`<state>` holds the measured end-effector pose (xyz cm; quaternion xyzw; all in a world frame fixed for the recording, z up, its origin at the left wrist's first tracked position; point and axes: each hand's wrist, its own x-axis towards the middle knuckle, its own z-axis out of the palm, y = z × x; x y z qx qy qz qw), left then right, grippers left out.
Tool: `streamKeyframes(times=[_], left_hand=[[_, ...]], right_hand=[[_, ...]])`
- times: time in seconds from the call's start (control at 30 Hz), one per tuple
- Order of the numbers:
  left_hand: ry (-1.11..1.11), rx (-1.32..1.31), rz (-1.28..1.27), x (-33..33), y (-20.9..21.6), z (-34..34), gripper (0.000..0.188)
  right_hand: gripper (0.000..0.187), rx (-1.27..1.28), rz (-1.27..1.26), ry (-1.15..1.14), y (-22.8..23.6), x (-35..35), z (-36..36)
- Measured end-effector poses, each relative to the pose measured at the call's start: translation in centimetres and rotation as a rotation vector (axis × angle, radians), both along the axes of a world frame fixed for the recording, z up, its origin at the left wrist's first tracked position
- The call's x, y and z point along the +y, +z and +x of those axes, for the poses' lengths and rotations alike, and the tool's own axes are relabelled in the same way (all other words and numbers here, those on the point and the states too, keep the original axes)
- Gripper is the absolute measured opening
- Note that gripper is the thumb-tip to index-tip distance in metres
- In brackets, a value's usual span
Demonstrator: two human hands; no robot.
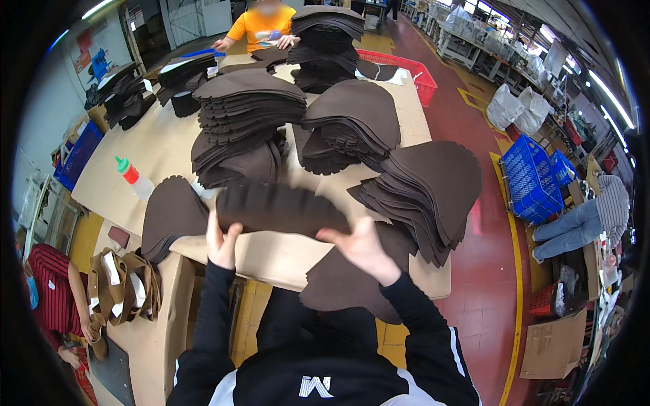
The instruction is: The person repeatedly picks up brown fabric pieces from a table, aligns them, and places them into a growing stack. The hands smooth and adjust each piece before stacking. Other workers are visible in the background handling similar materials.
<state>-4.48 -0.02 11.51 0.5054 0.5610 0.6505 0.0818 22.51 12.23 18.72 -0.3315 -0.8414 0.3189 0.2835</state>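
Note:
Between my two hands, above the near edge of the table, is a dark brown cut piece [274, 208], bent and smeared by motion. My left hand [223, 242] is closed on its left end, thumb on the near side. My right hand [360, 247] grips the right end the same way; its fingers are partly hidden behind the piece. A loose dark brown piece [342, 281] lies below my right forearm, hanging over the table edge. To the right stands a fanned stack of dark brown pieces [437, 193], and a smaller pile [175, 213] rests by my left hand.
Tall piles of brown pieces [250, 101] cover the table's [101, 179] middle. A glue bottle with a green tip [134, 179] stands left. Across the table is a person in orange [261, 30]; another in striped red [54, 284] works at left. Blue crates [531, 179] stand right.

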Motion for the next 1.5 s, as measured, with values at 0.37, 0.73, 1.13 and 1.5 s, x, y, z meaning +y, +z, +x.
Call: streamKeyframes(times=[0.37, 0.73, 1.13, 1.5], left_hand=[[-0.453, -0.298, -0.373, 0.2, 0.2, 4.4, 0.029], [-0.174, 0.297, -0.813, -3.0, -5.3, 15.0, 0.085], [-0.250, -0.048, -0.787, -0.7, -6.0, 13.2, 0.052], [-0.096, -0.012, -0.793, -0.4, -5.6, 12.6, 0.026]], right_hand=[[0.073, 0.629, 0.003, -0.640, -2.3, 12.9, 21.5], [0.054, 0.094, 0.360, -0.272, -1.2, 3.4, 15.6], [0.085, -0.427, 0.334, 0.416, -9.3, -5.5, 9.5], [0.063, -0.059, 0.128, -0.049, -7.9, -3.0, 13.6]])
